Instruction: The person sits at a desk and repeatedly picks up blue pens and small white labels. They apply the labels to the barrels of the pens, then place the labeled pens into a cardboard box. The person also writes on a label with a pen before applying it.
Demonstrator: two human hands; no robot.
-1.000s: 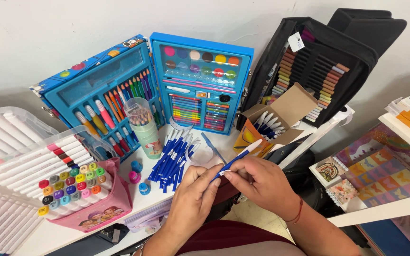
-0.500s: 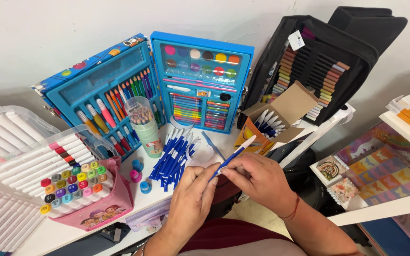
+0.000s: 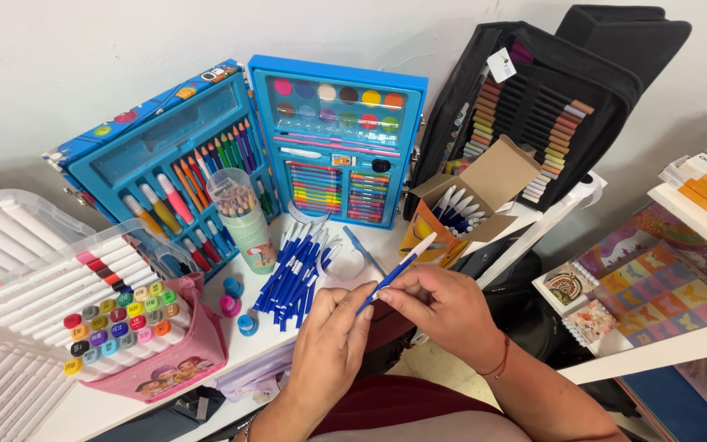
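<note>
- The right hand (image 3: 443, 307), in the lower middle of the frame, pinches a blue pen (image 3: 394, 272) with a white cap between thumb and fingers; the pen slants up to the right, its white end toward the cardboard box.
- The left hand (image 3: 333, 344), just left of the right one, is closed narrowly, its fingertips (image 3: 363, 296) meeting the lower end of the pen.
- A pile of blue pens (image 3: 294, 274) lies on the white table (image 3: 83, 409), just left of and above the hands.
- An open cardboard box (image 3: 472, 192) with more white-capped pens stands to the upper right of the hands, near the pen's tip.
- A blue art set (image 3: 333, 139) stands open at the upper middle, showing round paint pans and rows of coloured sticks.
- Its other half (image 3: 165, 164), at the upper left, holds markers and pencils.
- A clear tube of coloured pencils (image 3: 243, 217) stands in front of it, beside the pile.
- A pink case of markers (image 3: 137, 336) with coloured caps sits at the lower left.
- Clear boxes of white markers (image 3: 2, 229) fill the left edge.
- A black marker case (image 3: 550, 98) leans open at the upper right.
</note>
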